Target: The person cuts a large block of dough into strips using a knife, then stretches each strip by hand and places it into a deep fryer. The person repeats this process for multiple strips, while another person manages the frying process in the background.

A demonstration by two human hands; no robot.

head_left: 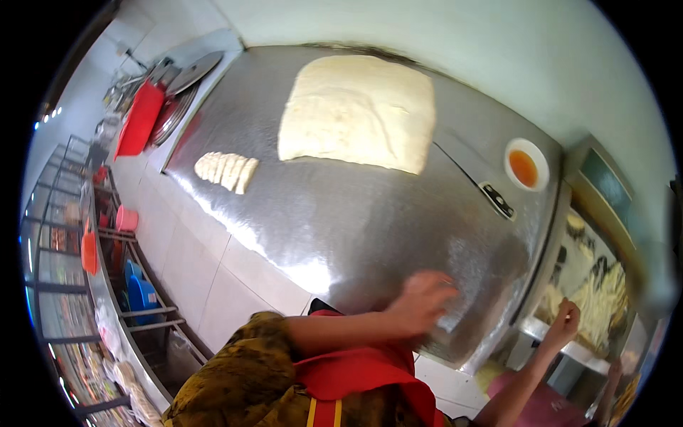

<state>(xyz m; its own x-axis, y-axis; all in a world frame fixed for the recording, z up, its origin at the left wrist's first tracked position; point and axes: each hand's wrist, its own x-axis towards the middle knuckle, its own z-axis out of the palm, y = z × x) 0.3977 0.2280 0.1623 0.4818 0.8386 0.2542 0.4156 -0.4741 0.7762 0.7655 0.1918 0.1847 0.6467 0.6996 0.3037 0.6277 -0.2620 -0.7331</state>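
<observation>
My left hand (pixel 427 301), blurred and wearing what looks like a ring, hangs over the near right part of the steel table (pixel 341 229) with its fingers loosely apart and nothing visible in them. To the right, beyond the table edge, my right hand (pixel 566 321) is raised with curled fingers; whether it holds something small is unclear. A large flat sheet of dough (pixel 357 117) lies at the table's far side. Several cut dough strips (pixel 227 171) lie side by side at the left. A thin-bladed knife (pixel 496 200) with a black handle rests right of the sheet.
A white bowl (pixel 540 155) of orange liquid stands at the table's right. Past that edge, a metal-rimmed tray (pixel 576 341) holds pale yellow pieces. A co-worker in a pink shirt (pixel 549 403) is at lower right. Left are a red basin (pixel 140 120) and a shelf rack (pixel 152 320).
</observation>
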